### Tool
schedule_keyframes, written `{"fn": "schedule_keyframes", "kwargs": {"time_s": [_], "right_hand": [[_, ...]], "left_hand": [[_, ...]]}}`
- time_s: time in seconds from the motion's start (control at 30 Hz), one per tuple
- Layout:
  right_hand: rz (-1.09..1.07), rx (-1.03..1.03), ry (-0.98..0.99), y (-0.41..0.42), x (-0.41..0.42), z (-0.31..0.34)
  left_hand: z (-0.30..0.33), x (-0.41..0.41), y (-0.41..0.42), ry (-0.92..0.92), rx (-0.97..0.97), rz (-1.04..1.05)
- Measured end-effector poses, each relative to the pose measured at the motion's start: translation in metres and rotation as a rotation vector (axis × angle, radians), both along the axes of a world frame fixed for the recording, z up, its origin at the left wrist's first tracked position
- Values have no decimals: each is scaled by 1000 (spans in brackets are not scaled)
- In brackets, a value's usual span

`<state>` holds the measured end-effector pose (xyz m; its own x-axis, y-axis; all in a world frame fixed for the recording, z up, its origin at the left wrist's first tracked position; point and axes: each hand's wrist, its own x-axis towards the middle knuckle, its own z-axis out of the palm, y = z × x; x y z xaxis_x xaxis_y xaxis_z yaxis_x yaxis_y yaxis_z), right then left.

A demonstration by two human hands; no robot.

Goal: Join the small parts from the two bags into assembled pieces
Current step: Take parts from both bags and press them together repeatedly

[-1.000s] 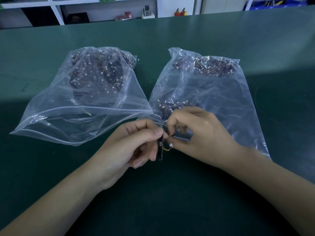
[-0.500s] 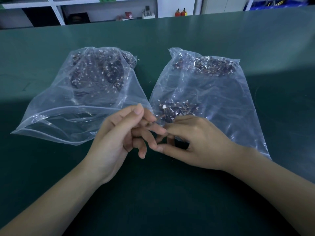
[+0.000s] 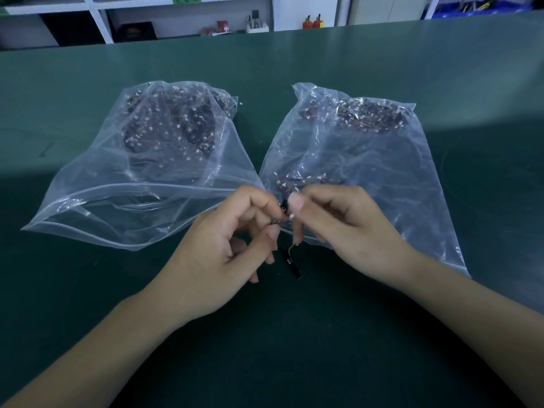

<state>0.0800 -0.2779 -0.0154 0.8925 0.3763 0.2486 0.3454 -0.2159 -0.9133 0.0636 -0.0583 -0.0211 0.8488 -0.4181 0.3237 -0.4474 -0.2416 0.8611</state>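
The tiny parts pinched between the left hand (image 3: 232,245) and right hand (image 3: 347,231) are mostly hidden by fingertips; both forearms are cropped at the near edge.

2 clear zip bags, left bag (image 3: 141,184) & right bag (image 3: 368,160), flat, side by side, holding dark wired parts; black strip part (image 3: 290,262) w/ wire hangs near their mouths.

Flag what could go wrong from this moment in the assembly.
1. The left hand and right hand pinch tiny parts at their fingertips, where one could slip and get lost on the dark green mat.
2. The black strip dangles on a thin wire, which may snag or strain.
3. The left bag gapes open, so parts might spill.
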Motion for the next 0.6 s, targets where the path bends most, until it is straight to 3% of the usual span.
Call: {"fn": "schedule_keyframes", "kwargs": {"time_s": [0.2,0.6], "right_hand": [[54,56,37,0,0,-1],[12,119,30,0,2,-1]], "left_hand": [[2,1,2,-108,76,2],[1,-2,-2,-207,-73,180]]}}
